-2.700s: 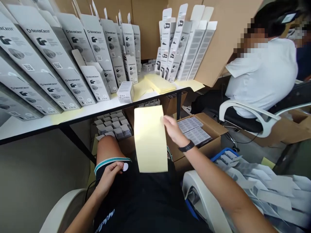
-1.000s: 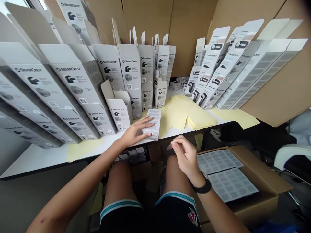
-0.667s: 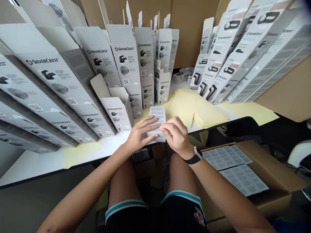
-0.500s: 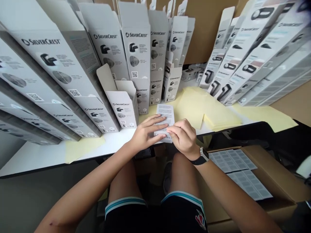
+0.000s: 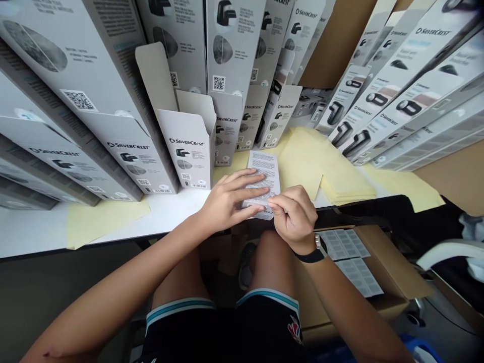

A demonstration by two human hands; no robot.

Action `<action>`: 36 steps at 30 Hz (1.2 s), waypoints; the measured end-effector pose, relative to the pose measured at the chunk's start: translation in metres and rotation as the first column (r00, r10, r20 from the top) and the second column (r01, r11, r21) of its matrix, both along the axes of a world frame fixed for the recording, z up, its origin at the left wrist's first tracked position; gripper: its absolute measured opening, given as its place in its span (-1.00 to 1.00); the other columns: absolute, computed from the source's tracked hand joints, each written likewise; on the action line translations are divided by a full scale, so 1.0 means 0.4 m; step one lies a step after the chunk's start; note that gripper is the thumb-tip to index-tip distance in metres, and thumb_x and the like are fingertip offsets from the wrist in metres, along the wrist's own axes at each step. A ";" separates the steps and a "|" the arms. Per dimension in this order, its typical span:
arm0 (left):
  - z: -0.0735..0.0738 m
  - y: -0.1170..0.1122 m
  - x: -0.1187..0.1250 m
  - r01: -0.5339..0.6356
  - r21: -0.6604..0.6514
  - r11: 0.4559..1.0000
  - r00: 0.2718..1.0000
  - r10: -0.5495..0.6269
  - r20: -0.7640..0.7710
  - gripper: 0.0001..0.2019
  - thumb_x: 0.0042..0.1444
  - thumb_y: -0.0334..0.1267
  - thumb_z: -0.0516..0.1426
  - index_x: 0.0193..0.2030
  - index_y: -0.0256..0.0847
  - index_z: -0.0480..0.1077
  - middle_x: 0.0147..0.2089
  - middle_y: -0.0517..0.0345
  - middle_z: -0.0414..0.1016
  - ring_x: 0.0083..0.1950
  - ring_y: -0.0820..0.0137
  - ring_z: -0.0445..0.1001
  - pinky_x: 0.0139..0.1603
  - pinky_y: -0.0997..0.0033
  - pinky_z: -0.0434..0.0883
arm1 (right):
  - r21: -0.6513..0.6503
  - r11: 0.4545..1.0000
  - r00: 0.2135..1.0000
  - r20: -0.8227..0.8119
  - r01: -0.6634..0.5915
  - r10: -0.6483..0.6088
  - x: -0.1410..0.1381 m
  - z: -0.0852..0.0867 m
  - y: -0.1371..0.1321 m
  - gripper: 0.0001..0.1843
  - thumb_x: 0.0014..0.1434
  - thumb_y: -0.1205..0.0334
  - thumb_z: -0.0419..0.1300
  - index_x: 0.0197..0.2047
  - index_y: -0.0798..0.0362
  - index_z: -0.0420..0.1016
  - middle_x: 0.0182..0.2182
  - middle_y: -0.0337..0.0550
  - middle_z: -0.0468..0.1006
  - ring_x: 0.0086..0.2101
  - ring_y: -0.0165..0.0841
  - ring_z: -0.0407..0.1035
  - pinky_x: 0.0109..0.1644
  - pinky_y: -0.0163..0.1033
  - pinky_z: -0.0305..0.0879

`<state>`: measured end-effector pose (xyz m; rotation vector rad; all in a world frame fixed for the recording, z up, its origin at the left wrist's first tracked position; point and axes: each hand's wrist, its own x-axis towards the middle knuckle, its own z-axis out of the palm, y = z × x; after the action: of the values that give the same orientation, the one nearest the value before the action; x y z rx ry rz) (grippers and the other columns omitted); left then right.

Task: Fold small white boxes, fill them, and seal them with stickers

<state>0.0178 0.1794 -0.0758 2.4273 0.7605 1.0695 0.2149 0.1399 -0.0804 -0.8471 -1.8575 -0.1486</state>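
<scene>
Under both hands, a printed white box lies on the desk: left hand spread flat on it, right hand pinching its edge. Rows of open boxes stand beyond, yellow sheets beside them.

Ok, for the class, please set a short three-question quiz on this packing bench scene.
1. On which wrist is the black watch worn, left or right?
2. True or false: the left hand and the right hand both touch the printed white card.
3. What brand name is printed on the grey-and-white cartons?

Key: 1. Right. 2. True. 3. SilverCrest.
</scene>
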 end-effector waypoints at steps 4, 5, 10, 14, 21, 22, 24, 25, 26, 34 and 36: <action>-0.001 0.000 0.000 -0.004 0.009 1.000 1.000 0.004 -0.011 -0.61 0.22 -0.09 0.25 0.15 -0.13 0.52 0.28 0.00 0.47 0.38 0.13 0.33 0.34 -0.03 0.35 | -0.018 0.999 0.998 0.053 0.030 -0.029 0.008 -0.003 -0.013 -0.78 0.27 0.43 0.19 -0.05 -0.02 0.43 -0.37 -0.12 0.41 -0.32 -0.32 0.32 -0.25 -0.19 0.32; -0.001 0.000 0.000 -0.003 0.011 1.000 1.000 0.003 -0.007 -0.61 0.22 -0.09 0.25 0.15 -0.14 0.52 0.27 -0.01 0.47 0.38 0.13 0.33 0.34 -0.03 0.36 | -0.022 0.999 0.998 0.061 0.035 -0.034 0.009 -0.004 -0.016 -0.78 0.26 0.44 0.20 -0.06 -0.02 0.43 -0.37 -0.12 0.40 -0.31 -0.31 0.31 -0.24 -0.19 0.32; -0.004 0.000 0.000 0.011 0.010 1.000 1.000 -0.011 0.006 -0.62 0.22 -0.11 0.25 0.14 -0.15 0.52 0.28 -0.02 0.46 0.39 0.13 0.32 0.34 -0.04 0.36 | -0.037 0.998 0.996 0.076 0.045 -0.042 0.012 -0.014 -0.031 -0.79 0.25 0.43 0.22 -0.08 0.00 0.45 -0.33 -0.09 0.38 -0.26 -0.29 0.31 -0.19 -0.15 0.34; -0.002 0.000 -0.002 0.012 0.014 1.000 1.000 -0.012 0.000 -0.62 0.23 -0.12 0.24 0.16 -0.12 0.50 0.29 -0.02 0.45 0.40 0.13 0.32 0.35 -0.06 0.36 | -0.063 0.997 0.996 0.068 0.054 -0.050 0.014 -0.014 -0.041 -0.79 0.22 0.42 0.23 -0.09 -0.01 0.47 -0.31 -0.09 0.36 -0.24 -0.29 0.32 -0.15 -0.13 0.34; 0.001 0.001 -0.008 0.026 0.010 1.000 0.999 -0.025 -0.038 -0.59 0.23 -0.12 0.24 0.20 -0.14 0.47 0.31 -0.03 0.43 0.41 0.10 0.29 0.36 -0.08 0.34 | -0.239 0.966 0.988 -0.138 -0.097 0.065 0.007 0.027 -0.030 -0.86 0.26 0.37 0.18 -0.12 0.06 0.52 -0.34 -0.12 0.38 -0.28 -0.35 0.32 -0.21 -0.19 0.33; 0.001 0.002 -0.008 0.027 0.010 1.000 0.999 -0.027 -0.043 -0.58 0.23 -0.12 0.24 0.21 -0.13 0.47 0.31 -0.03 0.43 0.41 0.10 0.29 0.37 -0.09 0.33 | -0.284 0.953 0.984 -0.172 -0.103 0.055 0.004 0.033 -0.025 -0.86 0.28 0.40 0.16 -0.13 0.06 0.52 -0.35 -0.14 0.38 -0.29 -0.38 0.32 -0.21 -0.21 0.33; 0.001 0.001 -0.009 0.026 0.016 1.000 0.998 -0.026 -0.050 -0.56 0.22 -0.11 0.25 0.22 -0.13 0.46 0.31 -0.03 0.42 0.41 0.09 0.29 0.37 -0.11 0.33 | -0.323 0.942 0.984 -0.175 -0.090 0.034 -0.003 0.040 -0.016 -0.92 0.29 0.38 0.19 -0.21 0.08 0.52 -0.38 -0.16 0.36 -0.31 -0.39 0.31 -0.20 -0.21 0.33; 0.001 0.000 -0.009 0.024 0.019 1.000 0.998 -0.023 -0.053 -0.56 0.22 -0.11 0.25 0.22 -0.13 0.45 0.31 -0.02 0.42 0.41 0.09 0.29 0.37 -0.12 0.33 | -0.321 0.944 0.988 -0.152 -0.076 0.027 -0.006 0.040 -0.013 -0.93 0.28 0.36 0.22 -0.27 0.09 0.51 -0.39 -0.16 0.34 -0.31 -0.39 0.29 -0.20 -0.21 0.33; 0.002 0.000 -0.010 0.022 0.019 1.000 0.998 -0.021 -0.060 -0.55 0.21 -0.11 0.26 0.22 -0.13 0.45 0.31 -0.02 0.42 0.41 0.09 0.28 0.37 -0.12 0.32 | -0.313 0.948 0.992 -0.127 -0.062 0.023 -0.009 0.037 -0.011 -0.91 0.27 0.35 0.24 -0.32 0.09 0.50 -0.39 -0.16 0.32 -0.30 -0.38 0.28 -0.20 -0.21 0.32; 0.011 -0.004 -0.014 0.048 -0.014 0.999 0.992 -0.050 -0.115 -0.45 0.14 -0.10 0.31 0.24 -0.17 0.39 0.34 -0.07 0.37 0.44 0.10 0.22 0.43 -0.10 0.25 | -0.203 0.978 0.995 -0.100 -0.041 0.021 -0.010 -0.007 -0.012 -0.93 0.23 0.35 0.28 -0.21 0.06 0.48 -0.30 -0.12 0.29 -0.25 -0.34 0.28 -0.18 -0.20 0.37; 0.012 -0.004 -0.014 0.045 -0.025 0.999 0.991 -0.048 -0.125 -0.46 0.14 -0.12 0.31 0.24 -0.17 0.37 0.35 -0.07 0.35 0.45 0.10 0.20 0.45 -0.09 0.22 | -0.251 0.966 0.989 -0.144 -0.067 0.031 -0.010 -0.014 -0.010 -0.78 0.22 0.32 0.29 -0.05 0.03 0.45 -0.24 -0.11 0.32 -0.18 -0.31 0.32 -0.10 -0.16 0.41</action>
<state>0.0121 0.1777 -0.0711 2.4993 0.7468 0.8931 0.2110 0.1358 -0.0859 -0.9605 -1.7872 0.1817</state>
